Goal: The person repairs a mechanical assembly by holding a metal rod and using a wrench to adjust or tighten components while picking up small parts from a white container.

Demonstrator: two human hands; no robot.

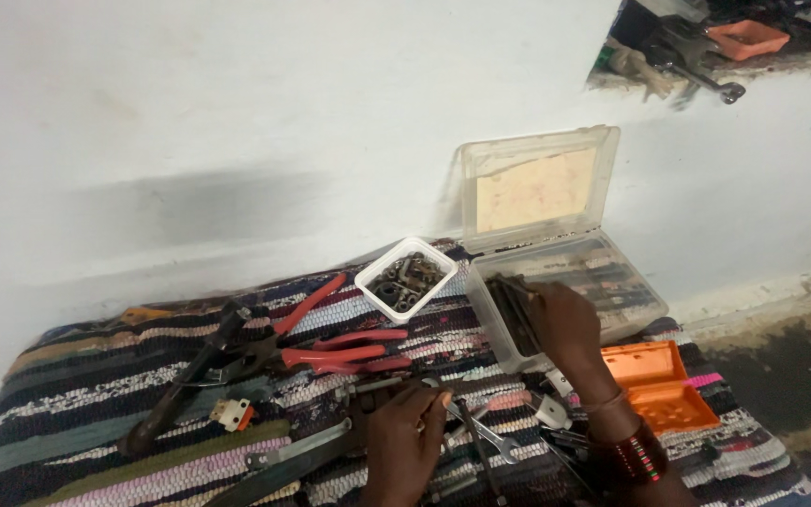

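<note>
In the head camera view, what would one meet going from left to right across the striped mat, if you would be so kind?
Long black-handled cutter → red-handled pliers → small white tub of metal bits → left hand → right hand in the open clear plastic case → orange tray.

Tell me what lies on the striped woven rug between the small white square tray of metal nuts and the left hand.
In the head view, red-handled pliers lie between the white tray and the left hand.
</note>
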